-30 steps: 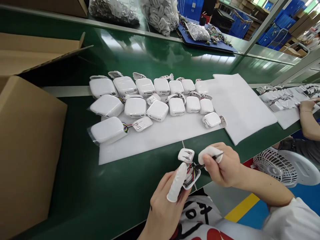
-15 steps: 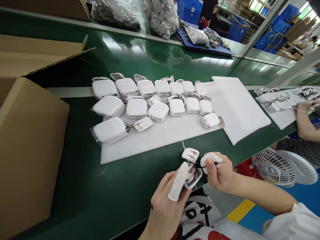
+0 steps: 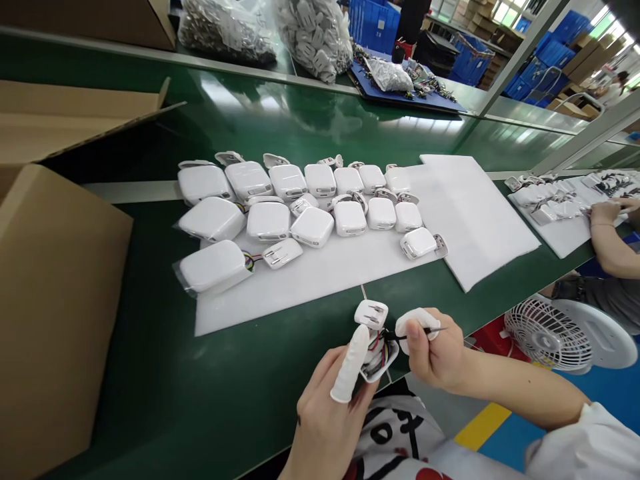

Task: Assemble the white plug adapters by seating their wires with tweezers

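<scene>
My left hand point(image 3: 327, 400), a white finger cot on its index finger, is closed around a small white charger housing point(image 3: 384, 368). The housing's open end faces up and shows coloured wires point(image 3: 375, 345) bundled inside. Just above it sits a white plug head point(image 3: 371, 313) with two flat prongs. My right hand point(image 3: 440, 353), also with white finger cots, pinches a thin black cable tie point(image 3: 434, 329); it runs from the wires, and its pointed end sticks out past the fingers. How the tie loops round the wires is too small to tell.
Rows of white chargers point(image 3: 269, 221) lie on a white foam sheet point(image 3: 240, 308) on the green bench. Another foam sheet point(image 3: 480, 207) is to the right. A cardboard box point(image 3: 60, 300) stands left. A co-worker's arm point(image 3: 607, 240) and a white fan point(image 3: 545, 333) are at right.
Both hands, with the housing and the cable tie, appear slightly further left. The black tie shows more clearly beyond my right fingers. Both grips are unchanged.
</scene>
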{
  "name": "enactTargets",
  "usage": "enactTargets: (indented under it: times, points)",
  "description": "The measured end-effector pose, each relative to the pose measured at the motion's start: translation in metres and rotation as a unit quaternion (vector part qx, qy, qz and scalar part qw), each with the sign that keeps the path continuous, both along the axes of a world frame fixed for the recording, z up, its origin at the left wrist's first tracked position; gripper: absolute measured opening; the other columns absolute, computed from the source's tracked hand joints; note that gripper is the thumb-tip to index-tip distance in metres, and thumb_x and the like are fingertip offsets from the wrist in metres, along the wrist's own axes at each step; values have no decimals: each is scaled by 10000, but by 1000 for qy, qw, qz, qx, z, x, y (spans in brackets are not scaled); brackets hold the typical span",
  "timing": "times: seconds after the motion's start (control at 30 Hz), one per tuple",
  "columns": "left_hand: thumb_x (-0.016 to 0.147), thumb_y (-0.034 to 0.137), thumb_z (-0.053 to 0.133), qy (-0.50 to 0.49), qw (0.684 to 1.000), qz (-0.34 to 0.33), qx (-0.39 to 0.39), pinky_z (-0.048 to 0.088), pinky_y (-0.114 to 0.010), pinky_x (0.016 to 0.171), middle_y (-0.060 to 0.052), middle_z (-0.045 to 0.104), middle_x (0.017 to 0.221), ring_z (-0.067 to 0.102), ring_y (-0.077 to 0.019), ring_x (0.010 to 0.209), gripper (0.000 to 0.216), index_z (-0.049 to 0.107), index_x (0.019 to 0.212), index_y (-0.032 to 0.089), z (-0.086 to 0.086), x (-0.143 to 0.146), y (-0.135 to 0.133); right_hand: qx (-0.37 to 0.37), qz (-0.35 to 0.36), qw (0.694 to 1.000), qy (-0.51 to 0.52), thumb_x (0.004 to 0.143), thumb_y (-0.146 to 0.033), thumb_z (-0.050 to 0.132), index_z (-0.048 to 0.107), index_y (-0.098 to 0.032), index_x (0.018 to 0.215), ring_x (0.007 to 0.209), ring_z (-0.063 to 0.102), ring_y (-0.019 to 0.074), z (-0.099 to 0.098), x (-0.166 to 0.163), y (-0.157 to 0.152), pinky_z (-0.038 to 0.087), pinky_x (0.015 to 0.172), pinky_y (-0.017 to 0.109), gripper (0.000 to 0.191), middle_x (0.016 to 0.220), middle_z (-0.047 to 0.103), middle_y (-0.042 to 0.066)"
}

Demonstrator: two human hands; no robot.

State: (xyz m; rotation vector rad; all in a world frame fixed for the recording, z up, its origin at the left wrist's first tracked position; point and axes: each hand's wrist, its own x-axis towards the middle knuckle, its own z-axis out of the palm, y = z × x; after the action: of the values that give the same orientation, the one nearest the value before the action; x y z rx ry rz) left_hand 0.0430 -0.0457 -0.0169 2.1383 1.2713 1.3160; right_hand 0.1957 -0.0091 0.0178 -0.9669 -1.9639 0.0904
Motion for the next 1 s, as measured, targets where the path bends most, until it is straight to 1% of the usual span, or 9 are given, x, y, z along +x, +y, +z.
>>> enactTargets:
  times: [0.13,0.3,0.47,0.6,0.67,0.77,0.83,0.9,1.0]
  points:
    - [814,98,585,8,1000,3,-3,517,-238,648,-43,660,824,627,-153,749,253,549,1058,154,1,0,0,-3,16,1000,-5,937,-96,313,285,-224,695,439,254,98,-3,-1,-5,240,427,244,275,535,307,-58]
    - [812,120,591,-6,1000,7,1,526,-243,641,-41,645,801,637,-163,762,250,548,1055,156,0,-1,1,3,3,999,-47,938,-105,347,297,-227,692,421,255,104,4,4,5,204,412,271,279,512,297,-64]
    - [814,118,592,-4,1000,1,6,517,-237,645,-53,655,833,630,-157,761,229,553,1038,145,0,0,1,36,72,996,-46,937,-118,332,286,-231,676,409,262,106,3,8,11,242,409,257,288,493,293,-66]
    - [807,96,598,8,1000,8,11,506,-229,673,-59,653,843,619,-154,783,254,545,1053,130,0,-1,-1,-19,5,999,-27,960,-147,298,328,-220,661,415,292,104,-2,5,5,237,410,250,309,483,321,-57]
    - [801,88,602,14,1000,9,8,502,-231,691,-55,649,845,616,-153,790,240,548,1029,138,-2,-2,-1,-29,-12,999,-25,967,-161,288,316,-220,632,407,285,100,-2,3,3,225,407,253,341,470,314,-57]
    - [808,111,600,17,1000,4,-2,500,-234,668,-54,645,846,614,-157,779,244,548,1044,145,-4,-2,-2,-9,12,999,-35,966,-165,294,316,-220,606,385,284,94,3,3,4,223,400,255,364,448,321,-59]
    - [818,133,592,15,1000,2,-5,503,-240,650,-51,642,841,612,-158,760,296,533,1108,150,-5,-1,-2,15,6,999,-46,959,-158,310,385,-204,616,388,347,98,11,7,5,264,403,245,354,449,393,-44]
    - [823,142,587,10,1000,3,-6,506,-248,645,-47,637,838,607,-156,741,358,507,1171,161,-5,0,-1,28,-44,998,-27,953,-159,331,471,-180,649,412,428,105,17,12,3,322,415,229,335,467,470,-23]
    - [824,154,583,14,1000,1,-9,508,-266,637,-54,625,843,594,-159,720,375,498,1190,165,-4,-1,1,-5,-156,984,90,955,-202,355,552,-167,689,392,460,99,12,19,-3,358,406,201,333,432,473,-38]
